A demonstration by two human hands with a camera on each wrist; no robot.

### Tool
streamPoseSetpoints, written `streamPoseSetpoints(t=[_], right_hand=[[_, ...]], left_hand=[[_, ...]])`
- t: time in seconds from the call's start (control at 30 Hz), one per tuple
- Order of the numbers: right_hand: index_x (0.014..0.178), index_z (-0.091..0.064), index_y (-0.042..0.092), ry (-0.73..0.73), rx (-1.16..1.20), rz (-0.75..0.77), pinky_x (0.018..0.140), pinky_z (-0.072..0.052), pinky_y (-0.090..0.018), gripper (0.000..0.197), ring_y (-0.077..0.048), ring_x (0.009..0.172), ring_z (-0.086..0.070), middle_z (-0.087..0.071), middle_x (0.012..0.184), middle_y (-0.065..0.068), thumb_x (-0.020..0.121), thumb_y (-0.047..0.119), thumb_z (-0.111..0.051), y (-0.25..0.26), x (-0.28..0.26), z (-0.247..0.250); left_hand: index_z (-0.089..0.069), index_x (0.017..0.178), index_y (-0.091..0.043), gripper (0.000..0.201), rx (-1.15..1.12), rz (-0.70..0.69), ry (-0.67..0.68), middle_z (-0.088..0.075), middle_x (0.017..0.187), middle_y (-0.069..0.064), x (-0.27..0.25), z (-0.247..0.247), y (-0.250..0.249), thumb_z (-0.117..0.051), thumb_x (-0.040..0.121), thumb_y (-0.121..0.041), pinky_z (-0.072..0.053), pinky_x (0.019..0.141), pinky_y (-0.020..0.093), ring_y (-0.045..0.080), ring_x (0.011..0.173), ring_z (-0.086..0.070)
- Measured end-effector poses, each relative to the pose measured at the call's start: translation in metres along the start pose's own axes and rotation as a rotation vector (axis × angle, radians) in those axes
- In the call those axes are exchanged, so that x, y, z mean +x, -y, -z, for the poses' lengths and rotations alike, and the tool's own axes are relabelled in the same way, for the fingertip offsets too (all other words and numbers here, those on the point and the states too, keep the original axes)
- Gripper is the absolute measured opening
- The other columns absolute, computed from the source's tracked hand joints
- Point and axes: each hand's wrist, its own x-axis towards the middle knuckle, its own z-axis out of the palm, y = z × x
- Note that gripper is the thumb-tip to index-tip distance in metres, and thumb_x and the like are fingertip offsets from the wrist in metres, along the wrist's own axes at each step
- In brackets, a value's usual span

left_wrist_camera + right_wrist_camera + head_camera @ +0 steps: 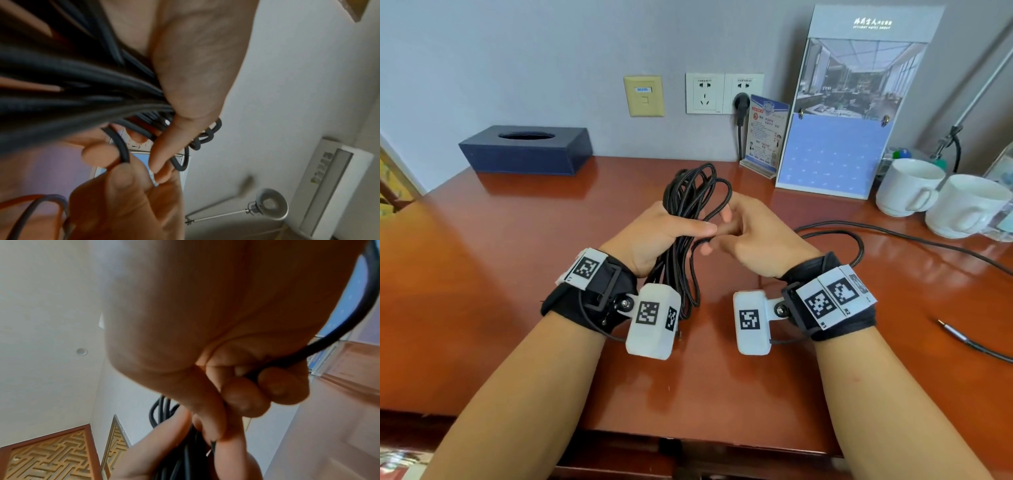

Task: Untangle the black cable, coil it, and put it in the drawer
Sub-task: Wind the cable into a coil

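A black cable [690, 198] is gathered into several long loops above the red-brown desk [482, 291]. My left hand [664, 233] grips the bundle at its middle, thumb laid across the strands [82, 84]. Loops stick up above the fist and hang below it. My right hand [743, 233] is just to the right, touching the left, and pinches one strand [349, 344] between curled fingers [283, 382]. The free length of cable [914, 240] trails right across the desk, its metal plug end [952, 330] lying at the right. No drawer is visible.
A dark tissue box [527, 149] stands at the back left. Two white mugs [941, 198], a tall brochure stand [842, 113] and a small card stand [765, 137] line the back right. A wall plug [741, 104] with its own cord sits behind the coil.
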Motion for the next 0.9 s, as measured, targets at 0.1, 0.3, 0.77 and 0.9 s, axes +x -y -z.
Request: streamPoseSetpoints(t=[0.1, 0.3, 0.77, 0.9], right_hand=[[0.103, -0.042, -0.009, -0.028, 0.106, 0.065, 0.058, -0.042, -0.007, 0.021, 0.006, 0.052, -0.06, -0.074, 0.084, -0.018, 0.089, -0.013, -0.057, -0.002, 0.001, -0.002], [0.081, -0.05, 0.015, -0.302, 0.036, 0.148, 0.067, -0.056, -0.036, 0.036, -0.02, 0.07, -0.072, -0.075, 0.074, -0.003, 0.074, 0.011, -0.086, -0.019, 0.01, 0.0], [0.078, -0.061, 0.012, -0.449, -0.348, -0.076, 0.075, -0.052, -0.039, 0.028, -0.031, 0.074, -0.066, -0.061, 0.069, -0.008, 0.098, 0.03, -0.053, -0.039, 0.013, 0.029], [0.093, -0.058, 0.007, -0.331, -0.024, 0.0, 0.058, -0.056, -0.037, 0.023, -0.02, 0.042, -0.061, -0.051, 0.049, -0.002, 0.103, 0.02, -0.042, -0.018, 0.014, 0.004]], left_hand=[[-0.073, 0.097, -0.003, 0.014, 0.084, -0.039, -0.03, -0.06, 0.081, 0.03, -0.002, -0.003, 0.0, -0.069, 0.085, -0.008, -0.054, 0.085, 0.039, 0.027, 0.079, -0.063], [-0.07, 0.099, -0.004, 0.011, -0.047, 0.088, -0.06, -0.075, 0.091, 0.02, -0.003, -0.004, -0.003, -0.069, 0.091, -0.012, -0.061, 0.072, 0.042, 0.022, 0.058, -0.063], [-0.054, 0.063, -0.02, 0.031, -0.811, -0.083, -0.263, -0.043, 0.053, -0.01, -0.002, 0.035, -0.008, -0.057, 0.094, -0.017, -0.039, 0.041, 0.018, 0.003, 0.037, -0.035], [-0.048, 0.068, -0.019, 0.03, -0.788, -0.031, -0.346, -0.042, 0.055, -0.009, 0.004, 0.032, -0.004, -0.058, 0.096, -0.017, -0.04, 0.042, 0.019, 0.004, 0.038, -0.035]])
